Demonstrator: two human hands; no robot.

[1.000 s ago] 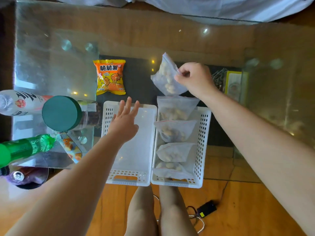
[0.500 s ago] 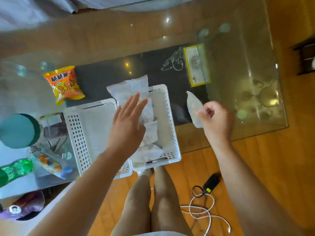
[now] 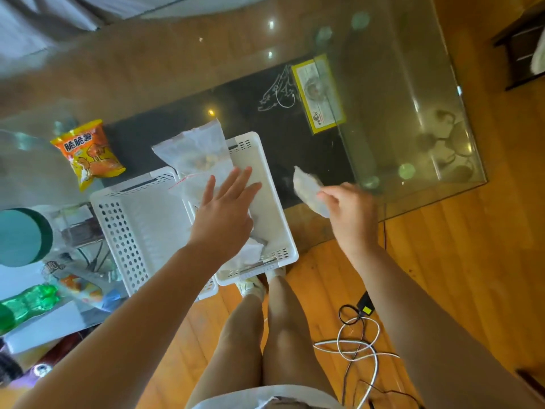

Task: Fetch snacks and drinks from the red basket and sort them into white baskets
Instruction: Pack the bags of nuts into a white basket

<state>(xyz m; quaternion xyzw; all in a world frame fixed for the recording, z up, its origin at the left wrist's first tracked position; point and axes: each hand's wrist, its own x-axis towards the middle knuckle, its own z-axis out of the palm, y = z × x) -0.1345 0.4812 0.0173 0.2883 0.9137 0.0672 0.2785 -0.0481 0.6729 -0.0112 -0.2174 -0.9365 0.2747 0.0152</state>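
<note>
Left hand (image 3: pixel 225 214) flat and spread, hiding bags in the white basket (image 3: pixel 272 208), right hand (image 3: pixel 351 215) pinching a blurred clear bag (image 3: pixel 308 191), green bottle (image 3: pixel 20 305) cut off at the counter (image 3: pixel 398 128) edge

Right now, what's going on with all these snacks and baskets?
A person is sorting snacks on a glass table. Their right hand pinches a clear bag of snacks, held off to the right of the baskets. The left hand is spread open over the right basket, which already has several clear bags in it. The left basket beside it looks empty. An orange chip packet lies on the table behind the baskets.
</note>
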